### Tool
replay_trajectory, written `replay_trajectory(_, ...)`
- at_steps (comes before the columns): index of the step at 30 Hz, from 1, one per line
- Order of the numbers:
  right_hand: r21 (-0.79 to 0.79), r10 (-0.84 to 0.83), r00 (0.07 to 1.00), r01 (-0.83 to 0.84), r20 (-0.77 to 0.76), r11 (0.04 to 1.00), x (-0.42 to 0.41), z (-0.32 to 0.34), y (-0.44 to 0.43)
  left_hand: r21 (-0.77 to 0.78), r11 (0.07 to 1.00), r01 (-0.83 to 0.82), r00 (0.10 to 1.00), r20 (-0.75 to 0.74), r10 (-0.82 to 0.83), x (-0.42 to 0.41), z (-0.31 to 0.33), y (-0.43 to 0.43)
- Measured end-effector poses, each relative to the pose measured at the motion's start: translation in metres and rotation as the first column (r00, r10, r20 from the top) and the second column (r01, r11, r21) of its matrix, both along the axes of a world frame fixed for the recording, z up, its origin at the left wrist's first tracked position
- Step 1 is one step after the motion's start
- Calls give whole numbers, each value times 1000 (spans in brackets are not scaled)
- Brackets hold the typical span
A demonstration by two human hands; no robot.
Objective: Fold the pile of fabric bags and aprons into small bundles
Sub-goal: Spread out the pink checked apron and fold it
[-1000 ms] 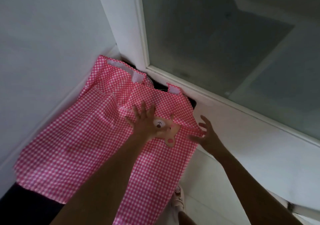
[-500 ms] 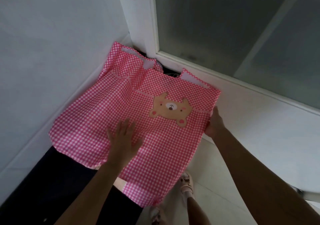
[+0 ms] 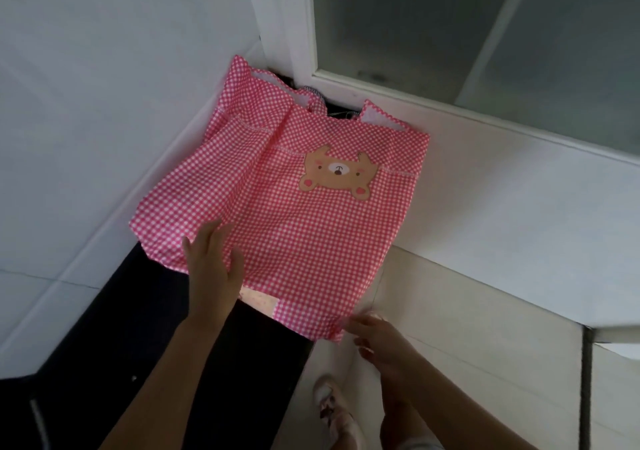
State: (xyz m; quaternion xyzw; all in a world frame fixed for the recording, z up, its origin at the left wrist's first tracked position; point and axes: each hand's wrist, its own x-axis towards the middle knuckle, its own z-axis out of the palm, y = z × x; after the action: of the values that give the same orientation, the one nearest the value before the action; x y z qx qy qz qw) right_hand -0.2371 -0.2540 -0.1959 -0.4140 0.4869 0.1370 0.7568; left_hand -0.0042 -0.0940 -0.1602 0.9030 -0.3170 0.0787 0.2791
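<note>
The pink checked cloth (image 3: 311,235) lies spread out, mostly flat, on a dark surface (image 3: 138,328) in the corner where the white wall (image 3: 104,68) meets the window frame (image 3: 287,34). Whether it is a bag or an apron is hard to tell. It has two straps with pale lining at its far edge and a brown bear patch (image 3: 337,176) near the middle. A seam runs across at the bear's level like the mouth of a pocket, and what it holds cannot be seen.

The cloth's near right part hangs past the surface over the floor tiles (image 3: 467,328). Under the far edge a bit of striped fabric (image 3: 313,91) and something dark peek out, too covered to identify. A pale dotted piece (image 3: 259,300) shows under the near hem.

The left hand (image 3: 211,266) rests flat on the near left part of the cloth, fingers straight and spread, gripping nothing. The right hand (image 3: 377,338) is at the near right corner of the cloth and is blurred. I cannot tell whether its fingers pinch the corner or only touch it.

Below it a foot in a light slipper (image 3: 332,411) stands on the tiles. The frosted glass (image 3: 415,16) shows only vague shapes.
</note>
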Motion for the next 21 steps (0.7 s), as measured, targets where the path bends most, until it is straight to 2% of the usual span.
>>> replay_trajectory(3,36,-157,978,154,134,987,-1,-2,15,181,983,35,993,-120,-13,-4,-15,21)
replay_trajectory(6,45,-317,939,314,133,948,-4,-2,18,377,917,134,976,-210,-57,5,-26,20)
replay_trajectory(12,106,-235,956,220,173,970,5,6,33,565,791,233,959,-267,-92,4,-27,-2)
replay_trajectory(13,73,-214,963,205,162,976,7,6,35,596,764,249,957,-274,-98,1,-28,-6)
replay_trajectory(15,-90,-148,981,160,123,983,9,4,38,649,709,276,947,-308,-86,-4,-29,-12)
replay_trajectory(18,-282,-107,989,132,105,950,1,1,37,653,697,295,931,-360,-57,-4,-35,-14)
replay_trajectory(21,-400,-30,984,100,177,911,-16,4,27,637,702,319,919,-389,-64,5,-39,-12)
